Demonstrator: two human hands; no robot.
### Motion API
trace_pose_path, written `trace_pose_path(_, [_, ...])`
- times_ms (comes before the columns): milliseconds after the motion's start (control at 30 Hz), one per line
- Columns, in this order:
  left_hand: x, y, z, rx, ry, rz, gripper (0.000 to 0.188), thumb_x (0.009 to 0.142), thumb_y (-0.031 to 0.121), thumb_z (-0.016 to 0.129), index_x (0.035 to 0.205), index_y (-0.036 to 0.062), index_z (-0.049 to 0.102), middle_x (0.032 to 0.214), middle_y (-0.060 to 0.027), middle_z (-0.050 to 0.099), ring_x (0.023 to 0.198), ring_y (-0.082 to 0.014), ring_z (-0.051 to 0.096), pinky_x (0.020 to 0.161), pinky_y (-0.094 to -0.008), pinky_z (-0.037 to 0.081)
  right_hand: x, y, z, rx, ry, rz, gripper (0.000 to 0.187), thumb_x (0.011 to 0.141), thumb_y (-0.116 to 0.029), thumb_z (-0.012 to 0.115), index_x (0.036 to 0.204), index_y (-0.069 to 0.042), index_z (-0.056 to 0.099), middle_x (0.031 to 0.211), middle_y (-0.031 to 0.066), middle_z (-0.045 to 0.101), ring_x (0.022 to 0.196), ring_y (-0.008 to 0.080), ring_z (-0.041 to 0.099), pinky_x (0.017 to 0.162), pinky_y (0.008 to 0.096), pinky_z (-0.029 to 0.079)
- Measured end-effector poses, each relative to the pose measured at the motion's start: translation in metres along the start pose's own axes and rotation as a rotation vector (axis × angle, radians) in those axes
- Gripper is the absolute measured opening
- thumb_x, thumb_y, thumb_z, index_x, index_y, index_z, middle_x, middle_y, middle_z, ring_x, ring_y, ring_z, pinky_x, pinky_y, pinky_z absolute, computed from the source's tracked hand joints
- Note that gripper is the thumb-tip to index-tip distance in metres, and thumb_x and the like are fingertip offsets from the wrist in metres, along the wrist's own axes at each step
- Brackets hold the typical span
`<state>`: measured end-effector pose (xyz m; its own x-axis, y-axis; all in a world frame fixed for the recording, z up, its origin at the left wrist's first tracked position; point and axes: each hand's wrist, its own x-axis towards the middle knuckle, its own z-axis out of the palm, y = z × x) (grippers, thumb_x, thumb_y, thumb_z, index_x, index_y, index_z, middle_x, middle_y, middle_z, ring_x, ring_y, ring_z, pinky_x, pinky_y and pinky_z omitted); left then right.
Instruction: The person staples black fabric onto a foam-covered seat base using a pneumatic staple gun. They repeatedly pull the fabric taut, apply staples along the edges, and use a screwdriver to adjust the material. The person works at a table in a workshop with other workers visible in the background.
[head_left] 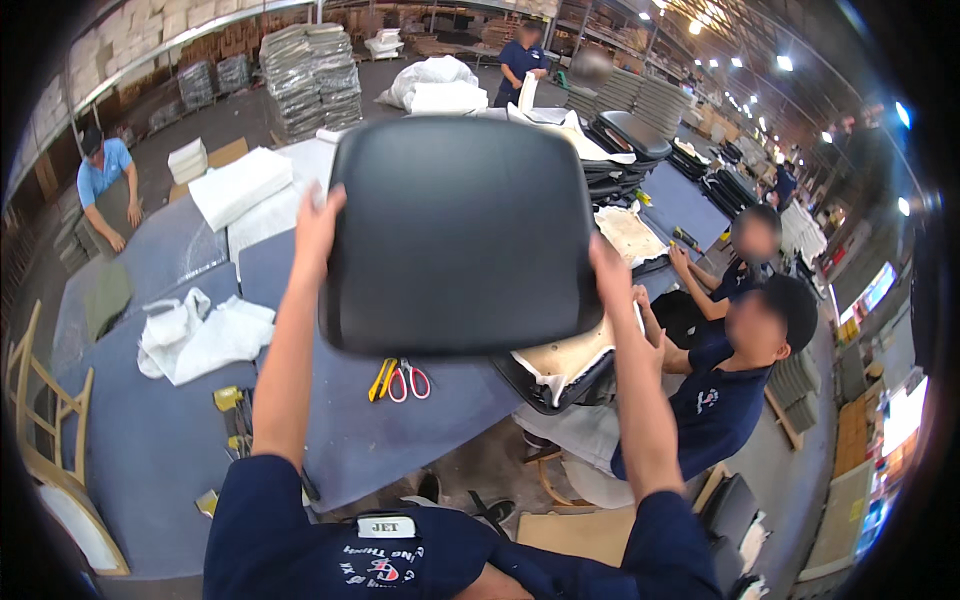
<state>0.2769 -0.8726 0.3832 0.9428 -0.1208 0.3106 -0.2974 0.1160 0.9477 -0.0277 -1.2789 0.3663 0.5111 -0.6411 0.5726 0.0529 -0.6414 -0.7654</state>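
Note:
A black padded chair seat (pixel 460 235) with rounded corners is held up in front of me, over the blue-grey table (pixel 420 440). My left hand (pixel 318 225) grips its left edge, and my right hand (pixel 610 272) grips its right edge. Its smooth covered face is turned toward me; the fingers behind it are partly hidden. Below the seat, red-handled scissors (pixel 408 381) and a yellow cutter (pixel 381 380) lie on the table. To the right, another seat (pixel 570 362) lies with its pale underside up, partly behind my right forearm.
White cloth (pixel 200 335) and a yellow-black tool (pixel 233 420) lie on the left of the table. Stacked black seats (pixel 615 165) stand at the back right. Two co-workers (pixel 715 400) work close on my right. A wooden chair frame (pixel 60 440) stands at the left edge.

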Motion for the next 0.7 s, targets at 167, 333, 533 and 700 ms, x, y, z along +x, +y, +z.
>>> trace_pose_path(167, [0.095,0.098,0.023,0.194,0.359,0.681,0.053,0.097,0.032,0.069,0.137,-0.0023,0.061,0.136,-0.0208,0.063,0.127,-0.0304,0.059,0.110,-0.0402,0.043,0.124,-0.133,0.044,0.100,0.263,-0.283,0.052,0.098,-0.028,0.069,0.140,0.000,0.059,0.138,0.0231,0.064,0.129,0.0311,0.061,0.108,0.0381,0.046])
trace_pose_path(333, [-0.075,-0.020,0.068,0.068,-0.436,0.437,0.027,0.102,0.020,0.064,0.117,-0.0009,0.070,0.112,-0.0080,0.073,0.108,-0.0156,0.065,0.094,-0.0328,0.052,-0.051,-0.043,0.065,0.048,-0.422,-0.173,0.040,0.099,-0.023,0.067,0.134,-0.003,0.064,0.126,0.0137,0.071,0.117,0.0245,0.067,0.102,0.0356,0.050])
trace_pose_path(533, [-0.370,-0.248,-0.018,0.184,-0.800,-0.426,0.026,0.101,0.022,0.066,0.114,0.0004,0.073,0.094,-0.0026,0.072,0.086,-0.0118,0.064,0.078,-0.0295,0.053,-0.527,0.131,-0.064,-0.353,-0.476,0.941,0.035,0.094,-0.029,0.066,0.108,0.002,0.071,0.099,0.0144,0.076,0.093,0.0232,0.070,0.083,0.0378,0.055])
trace_pose_path(700, [-0.465,-0.196,0.016,0.131,-1.340,-0.663,0.027,0.099,0.018,0.068,0.120,0.0013,0.072,0.104,-0.0082,0.076,0.091,-0.0152,0.068,0.086,-0.0315,0.055,-0.878,0.046,-0.302,-0.125,-0.027,1.875,0.017,0.086,-0.025,0.068,0.098,-0.013,0.071,0.076,0.0040,0.068,0.059,0.0217,0.066,0.052,0.0421,0.052])
